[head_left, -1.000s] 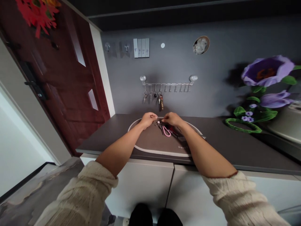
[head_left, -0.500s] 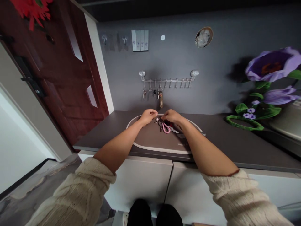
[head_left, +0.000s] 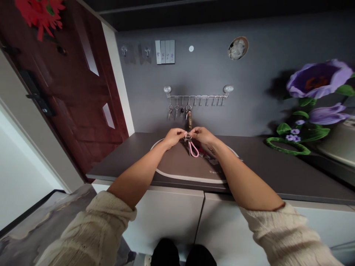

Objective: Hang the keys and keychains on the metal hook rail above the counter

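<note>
- Pink strap (head_left: 197,150), one, on a metal key ring (head_left: 188,138): we are holding the ring up between both hands, over the brown mat (head_left: 177,166).
- Left hand (head_left: 174,137): we are pinching the ring's left side, thumb and forefinger nearly together.
- Right hand (head_left: 203,135): we are pinching the ring's right side, fingertips likewise drawn close.
- Hook rail (head_left: 199,96), wall-mounted: hanging keys (head_left: 170,113) are occupying its left hooks, behind our hands.
- Purple flower (head_left: 318,79): it is standing well apart, rightward, near the green loop (head_left: 288,150).
</note>
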Available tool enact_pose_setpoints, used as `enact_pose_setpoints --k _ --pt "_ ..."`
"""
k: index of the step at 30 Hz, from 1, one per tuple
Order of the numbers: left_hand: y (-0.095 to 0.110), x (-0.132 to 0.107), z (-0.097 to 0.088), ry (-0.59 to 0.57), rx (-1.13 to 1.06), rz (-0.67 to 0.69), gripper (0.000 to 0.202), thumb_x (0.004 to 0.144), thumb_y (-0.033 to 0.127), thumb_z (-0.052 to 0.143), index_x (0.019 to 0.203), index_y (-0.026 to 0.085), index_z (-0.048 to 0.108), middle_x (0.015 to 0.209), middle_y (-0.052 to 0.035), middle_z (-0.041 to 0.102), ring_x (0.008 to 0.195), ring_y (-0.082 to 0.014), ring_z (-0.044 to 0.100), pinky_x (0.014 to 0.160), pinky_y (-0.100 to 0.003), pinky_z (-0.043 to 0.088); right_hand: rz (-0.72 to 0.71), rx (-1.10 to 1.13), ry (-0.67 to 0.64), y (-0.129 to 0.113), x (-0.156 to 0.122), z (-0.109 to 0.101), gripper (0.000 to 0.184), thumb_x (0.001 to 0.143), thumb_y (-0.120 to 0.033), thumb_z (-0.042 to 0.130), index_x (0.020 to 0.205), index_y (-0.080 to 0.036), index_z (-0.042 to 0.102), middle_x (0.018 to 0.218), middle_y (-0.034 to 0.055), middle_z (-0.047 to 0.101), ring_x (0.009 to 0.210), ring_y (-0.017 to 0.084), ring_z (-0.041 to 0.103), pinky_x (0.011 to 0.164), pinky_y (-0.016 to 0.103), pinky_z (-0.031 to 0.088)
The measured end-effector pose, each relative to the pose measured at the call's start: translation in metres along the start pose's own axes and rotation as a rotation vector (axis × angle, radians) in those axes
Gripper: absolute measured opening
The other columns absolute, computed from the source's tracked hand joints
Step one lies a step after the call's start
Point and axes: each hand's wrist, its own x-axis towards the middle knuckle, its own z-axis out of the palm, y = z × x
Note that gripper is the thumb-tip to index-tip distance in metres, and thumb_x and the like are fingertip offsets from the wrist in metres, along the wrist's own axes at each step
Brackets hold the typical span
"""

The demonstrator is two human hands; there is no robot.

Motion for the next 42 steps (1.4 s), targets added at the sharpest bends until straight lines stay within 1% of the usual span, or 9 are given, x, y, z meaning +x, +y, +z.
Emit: enact_pose_setpoints --k 5,10,15,17,22,27,31,38,42 --pt "0.002 0.002 -0.001 -0.028 -0.075 0.014 0.029 0.060 0.036 0.062 0.074 0.011 0.061 0.069 -0.0040 0.060 0.064 -0.0105 0.052 0.069 -0.027 0.038 -0.004 0.132 0.023 -0.007 -0.004 0.003 0.011 0.071 -0.020 0.054 0.065 -0.014 0.048 0.058 -0.0002 0.054 0.051 0.006 0.047 0.054 0.020 0.038" --pt "0.009 0.000 -0.003 -0.002 -0.002 0.040 0.027 0.061 0.037 0.061 0.072 0.012 0.062 0.067 -0.0026 0.061 0.063 -0.0101 0.051 0.068 -0.025 0.037 0.006 0.177 0.092 -0.018 -0.010 0.008 0.015 0.073 -0.027 0.053 0.067 -0.015 0.046 0.055 -0.0019 0.051 0.048 0.006 0.045 0.052 0.021 0.039" --pt "0.018 -0.002 -0.001 0.050 -0.033 0.035 0.028 0.061 0.037 0.062 0.074 0.012 0.063 0.069 -0.0029 0.062 0.063 -0.0103 0.051 0.067 -0.025 0.038 0.008 0.216 0.141 -0.023 -0.012 0.009 0.017 0.073 -0.031 0.053 0.069 -0.015 0.047 0.053 -0.0031 0.048 0.046 0.006 0.043 0.048 0.019 0.036" --pt "0.021 -0.003 0.000 0.082 -0.081 0.020 0.027 0.060 0.036 0.062 0.074 0.012 0.064 0.069 -0.0030 0.062 0.063 -0.0103 0.051 0.065 -0.025 0.038 0.008 0.284 0.128 -0.022 -0.011 0.009 0.018 0.072 -0.032 0.054 0.070 -0.015 0.048 0.054 -0.0027 0.050 0.047 0.006 0.045 0.048 0.019 0.036" --pt "0.024 -0.001 0.001 0.166 -0.250 -0.041 0.025 0.059 0.032 0.064 0.074 0.012 0.064 0.068 -0.0032 0.061 0.060 -0.0093 0.052 0.066 -0.027 0.041 -0.043 0.419 0.030 -0.014 -0.006 0.009 0.023 0.064 -0.034 0.061 0.071 -0.014 0.052 0.055 -0.0027 0.051 0.046 0.005 0.045 0.049 0.020 0.037" --pt "0.021 0.002 0.000 0.211 -0.397 -0.080 0.024 0.058 0.030 0.066 0.074 0.013 0.063 0.066 -0.0029 0.061 0.058 -0.0084 0.051 0.064 -0.026 0.042 -0.064 0.422 0.005 -0.008 -0.002 0.010 0.029 0.056 -0.034 0.067 0.073 -0.014 0.057 0.061 -0.0001 0.058 0.050 0.007 0.048 0.051 0.022 0.038" --pt "0.022 0.001 0.002 0.206 -0.441 -0.116 0.026 0.057 0.031 0.066 0.075 0.013 0.063 0.070 -0.0034 0.061 0.061 -0.0087 0.052 0.062 -0.024 0.041 -0.092 0.397 0.065 -0.008 0.000 0.010 0.030 0.054 -0.036 0.067 0.073 -0.014 0.059 0.059 -0.0009 0.057 0.048 0.006 0.046 0.050 0.021 0.037" --pt "0.021 0.001 0.004 0.230 -0.415 -0.094 0.035 0.058 0.037 0.065 0.085 0.015 0.062 0.075 -0.0039 0.061 0.062 -0.0080 0.051 0.055 -0.019 0.038 -0.153 0.364 0.150 -0.010 0.000 0.010 0.029 0.056 -0.039 0.064 0.072 -0.015 0.058 0.059 -0.0022 0.056 0.050 0.007 0.045 0.051 0.021 0.036" --pt "0.018 0.002 0.005 0.252 -0.451 -0.115 0.032 0.058 0.034 0.065 0.084 0.017 0.062 0.075 -0.0024 0.060 0.058 -0.0055 0.049 0.052 -0.018 0.036 -0.164 0.382 0.206 -0.013 -0.001 0.007 0.031 0.056 -0.042 0.063 0.072 -0.016 0.056 0.059 -0.0027 0.055 0.050 0.007 0.046 0.051 0.021 0.037"
